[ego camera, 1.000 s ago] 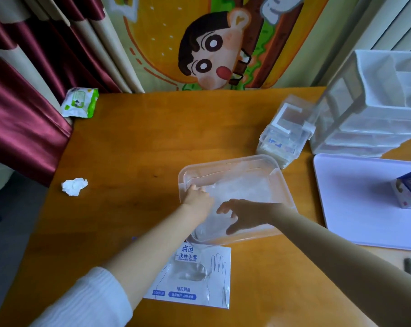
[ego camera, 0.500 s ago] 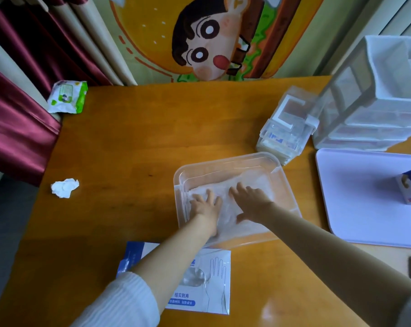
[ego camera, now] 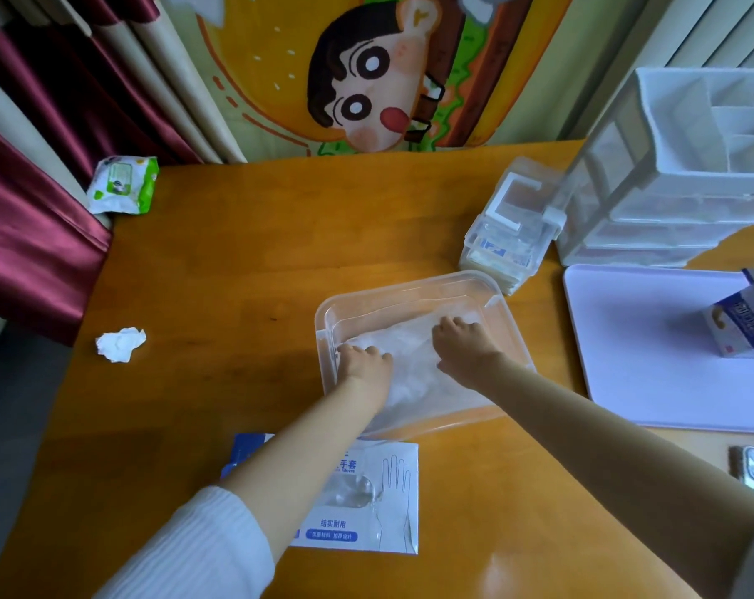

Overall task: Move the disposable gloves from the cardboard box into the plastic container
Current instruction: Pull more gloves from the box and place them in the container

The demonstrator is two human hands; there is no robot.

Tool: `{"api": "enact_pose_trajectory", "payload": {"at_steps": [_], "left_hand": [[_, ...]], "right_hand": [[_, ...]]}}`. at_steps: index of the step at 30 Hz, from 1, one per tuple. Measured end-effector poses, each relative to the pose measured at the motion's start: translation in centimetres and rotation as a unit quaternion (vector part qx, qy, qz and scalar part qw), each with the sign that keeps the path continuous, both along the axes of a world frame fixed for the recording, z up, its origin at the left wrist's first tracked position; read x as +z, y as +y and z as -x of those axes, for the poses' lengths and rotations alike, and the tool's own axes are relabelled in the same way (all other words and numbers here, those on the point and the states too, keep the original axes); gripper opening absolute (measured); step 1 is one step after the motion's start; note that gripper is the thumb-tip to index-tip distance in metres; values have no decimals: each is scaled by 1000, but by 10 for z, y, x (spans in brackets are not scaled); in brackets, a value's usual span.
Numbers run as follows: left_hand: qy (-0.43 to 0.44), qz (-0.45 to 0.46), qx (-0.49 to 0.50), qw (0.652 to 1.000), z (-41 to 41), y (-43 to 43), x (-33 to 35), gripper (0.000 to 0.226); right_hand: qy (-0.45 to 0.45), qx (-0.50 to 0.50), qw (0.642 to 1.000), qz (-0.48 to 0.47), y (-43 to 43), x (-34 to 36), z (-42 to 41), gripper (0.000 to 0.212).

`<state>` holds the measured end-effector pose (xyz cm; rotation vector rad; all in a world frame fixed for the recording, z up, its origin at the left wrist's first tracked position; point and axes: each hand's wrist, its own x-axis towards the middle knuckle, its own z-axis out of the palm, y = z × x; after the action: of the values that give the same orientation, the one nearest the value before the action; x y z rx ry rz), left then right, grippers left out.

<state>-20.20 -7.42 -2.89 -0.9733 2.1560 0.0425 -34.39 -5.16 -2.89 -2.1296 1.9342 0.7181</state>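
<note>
Pressing the disposable gloves (ego camera: 410, 361) down inside the plastic container (ego camera: 410, 282), your left hand (ego camera: 364, 366) and right hand (ego camera: 464, 347) have gone from splayed flat to bent fingers, grip closure indeterminate, suggesting tucking; transfer probably near complete.

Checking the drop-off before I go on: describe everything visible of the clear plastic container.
The clear rectangular plastic container, lidless, with rounded corners and a stepped rim, stands upright on the orange wooden table. A flat whitish stack of thin gloves lies inside, with the left hand and right hand resting on it.
</note>
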Motion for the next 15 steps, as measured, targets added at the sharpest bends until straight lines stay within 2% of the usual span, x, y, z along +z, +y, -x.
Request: {"api": "enact_pose_trajectory", "payload": {"at_steps": [2, 5, 7, 9, 10, 12, 15], "left_hand": [[60, 29, 4, 998, -5, 4, 10, 44], [232, 89, 48, 967, -21, 16, 28, 37], [368, 157, 62, 914, -37, 27, 39, 34], [461, 230, 62, 855, -58, 39, 38, 33], [482, 243, 73, 839, -68, 44, 36, 33], [482, 245, 114, 833, -91, 56, 33, 31], [452, 239, 182, 840, -118, 73, 23, 27]], "right_hand": [[-43, -2, 997, 59, 3, 11, -6, 35], [-194, -21, 969, 154, 17, 29, -28, 36], [-292, -4, 927, 234, 36, 38, -46, 31], [-362, 15, 884, 296, 58, 42, -61, 31], [-384, 27, 870, 309, 67, 44, -66, 29], [-412, 76, 854, 307, 85, 45, -76, 21], [-410, 177, 861, 244, 110, 32, -86, 19]]}}
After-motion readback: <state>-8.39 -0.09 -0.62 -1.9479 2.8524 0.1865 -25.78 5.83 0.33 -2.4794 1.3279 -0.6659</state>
